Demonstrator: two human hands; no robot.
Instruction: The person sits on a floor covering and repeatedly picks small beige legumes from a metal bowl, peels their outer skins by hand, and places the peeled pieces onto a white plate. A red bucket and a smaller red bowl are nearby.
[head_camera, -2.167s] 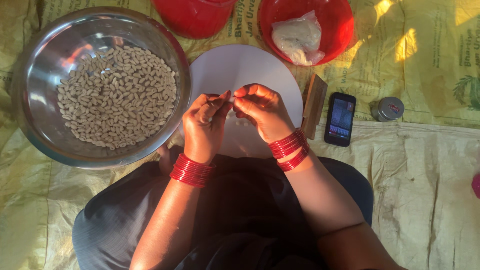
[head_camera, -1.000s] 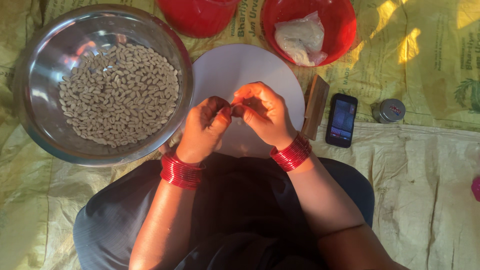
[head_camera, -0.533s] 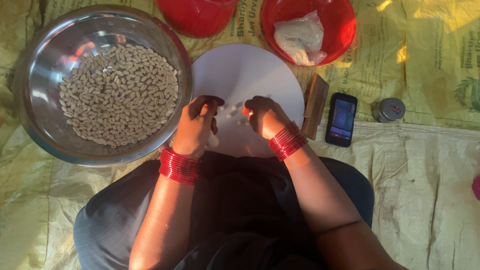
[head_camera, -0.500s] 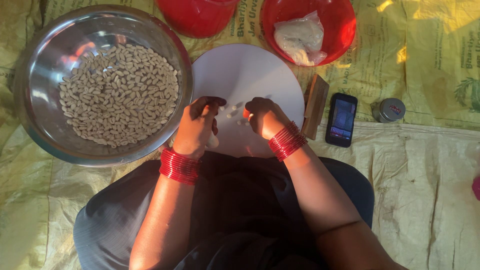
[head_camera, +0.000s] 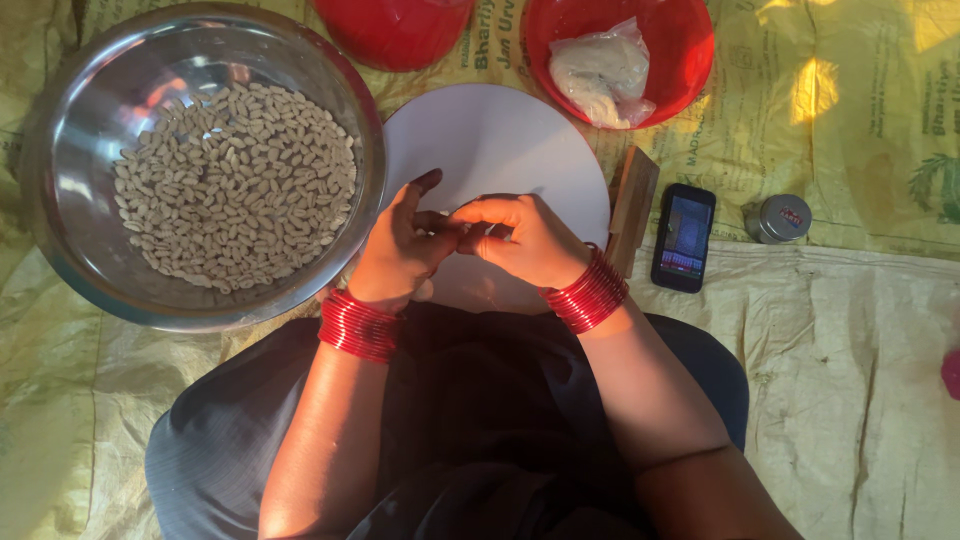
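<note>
My left hand (head_camera: 400, 250) and my right hand (head_camera: 530, 240) meet fingertip to fingertip just above the near part of a round white board (head_camera: 490, 140). Between them they pinch a tiny dough piece, which the fingers almost wholly hide. Each wrist carries a stack of red bangles. Left of my hands stands a big steel bowl (head_camera: 100, 80) holding a heap of small pale shaped pieces (head_camera: 235, 185). Beyond the board, a red bowl (head_camera: 690, 40) holds a lump of dough in a clear bag (head_camera: 600, 70).
A second red bowl (head_camera: 395, 30) sits at the top edge. A wooden block (head_camera: 632, 205) leans at the board's right side, beside a phone (head_camera: 683, 237) and a small round tin (head_camera: 778, 218). Yellow sacking (head_camera: 880, 130) covers the ground. My dark-clothed lap fills the bottom.
Half a second ago my hands were slightly apart and low over the board. They have now come together, fingertips touching, with my left index finger raised.
</note>
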